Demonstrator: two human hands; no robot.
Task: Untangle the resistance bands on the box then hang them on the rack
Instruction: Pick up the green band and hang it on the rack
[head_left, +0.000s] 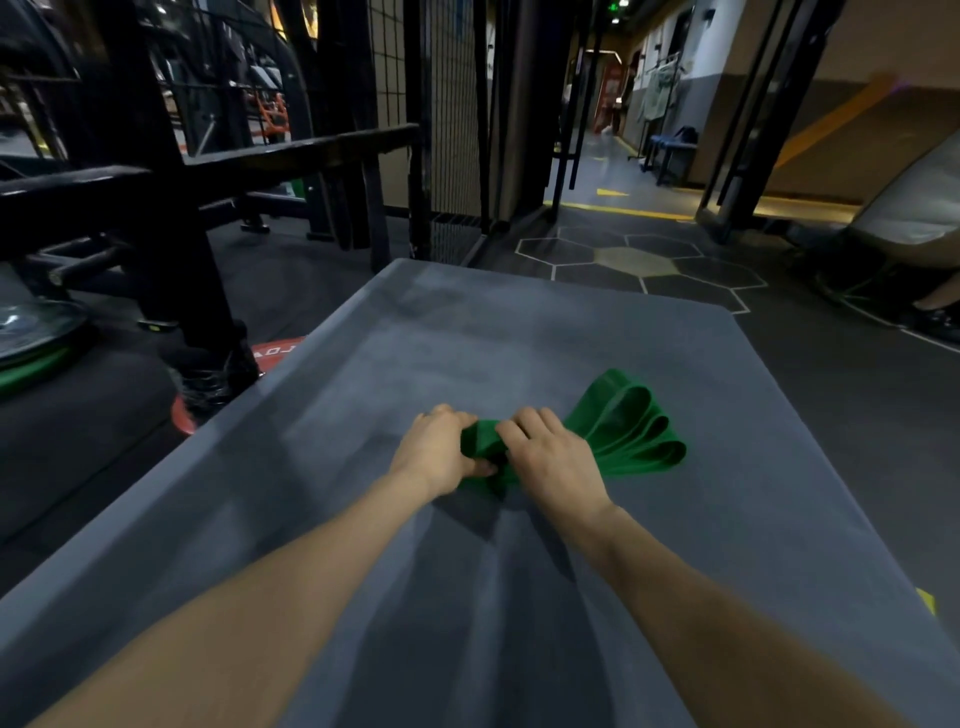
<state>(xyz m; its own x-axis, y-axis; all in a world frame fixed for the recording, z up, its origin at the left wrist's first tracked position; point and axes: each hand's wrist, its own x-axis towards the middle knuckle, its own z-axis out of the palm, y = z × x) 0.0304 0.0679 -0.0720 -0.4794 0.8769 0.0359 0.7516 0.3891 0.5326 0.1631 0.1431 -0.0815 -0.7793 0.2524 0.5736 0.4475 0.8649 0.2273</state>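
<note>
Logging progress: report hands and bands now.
Left hand and right hand both grip green bands. Bundle on box, loops bunched. Nothing blocking.

This is a gym. A black steel rack (156, 171) stands at left over dark rubber flooring, with a red weight plate (270, 351) and a green-edged plate (36, 358) lying at its foot. A grey padded box (467, 322) fills the foreground, with a green resistance band (628, 426) on it. Hexagon floor markings (639, 260) lead to a corridor with yellow lines.

Knotted part of the green bands (623, 426) hidden under both hands' fingers (524, 423).
</note>
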